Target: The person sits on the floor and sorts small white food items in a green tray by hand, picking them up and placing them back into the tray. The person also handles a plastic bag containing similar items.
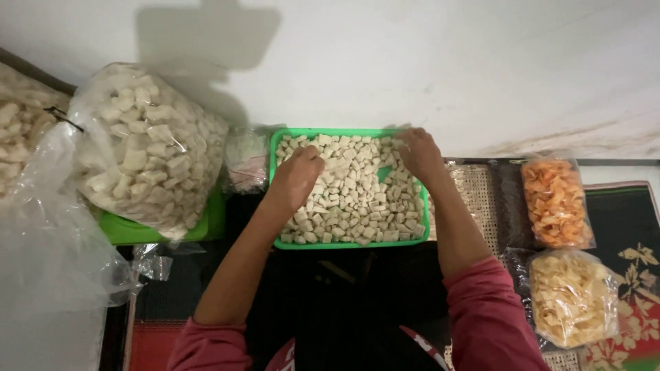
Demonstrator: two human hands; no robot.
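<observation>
Big clear bag (148, 148): left of the green tray (285, 242), bulging with pale cubes and resting on a second green tray.
Green tray: at the centre, against the white wall — filled almost edge to edge with pale cube pieces (357, 206), one small green gap showing near the right hand.
Snack bags: well to the right of the green tray, an orange-chip bag (555, 203) and below it a pale-chip bag (572, 297), both full and lying on the mat.
Left hand (297, 175): over the tray's left part, fingers curled down into the cubes; it looks closed on a few, though the grip is hidden.
Right hand (418, 154): at the tray's far right corner, fingers bent onto the cubes — whether it holds any I cannot tell.
Progress: the tray remains full, so the bulk of the handling seems left.
</observation>
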